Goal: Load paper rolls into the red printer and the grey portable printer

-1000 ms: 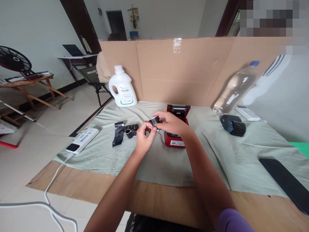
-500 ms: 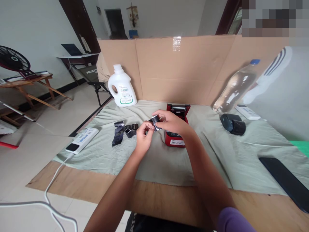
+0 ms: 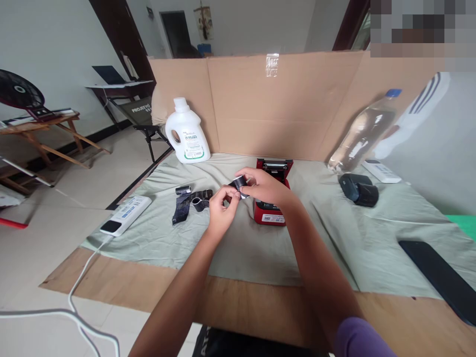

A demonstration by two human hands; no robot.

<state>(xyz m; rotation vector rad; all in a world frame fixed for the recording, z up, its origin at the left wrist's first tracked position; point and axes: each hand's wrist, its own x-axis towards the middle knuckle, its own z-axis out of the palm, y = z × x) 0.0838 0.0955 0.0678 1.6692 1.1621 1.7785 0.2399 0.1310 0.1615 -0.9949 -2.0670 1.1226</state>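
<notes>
Both hands hold a small roll of black ribbon [image 3: 240, 183] with a pale core edge, above the middle of the cloth. My right hand [image 3: 265, 188] is closed around its right side, thumb in front. At its lower left, my left hand [image 3: 224, 207] is closed in a pinch on the ribbon's edge; the fingertips partly cover it. Just behind and under my right hand stands a red printer [image 3: 269, 217] with its lid raised, partly hidden. Left of my left hand lie unwound black ribbon [image 3: 181, 209] and a small dark roll [image 3: 183, 190].
A white detergent bottle [image 3: 189, 134] and a tilted clear plastic bottle [image 3: 362, 134] stand near the cardboard screen [image 3: 282, 109]. A white power strip [image 3: 126, 216] with a cable lies left. At right are a black phone [image 3: 439, 280] and a dark device [image 3: 351, 187]. Another person's sleeve [image 3: 427, 106] shows beyond.
My left thumb and fingers have shifted slightly along the ribbon's edge, and the roll has turned a little in my grip. The things on the table stay in place.
</notes>
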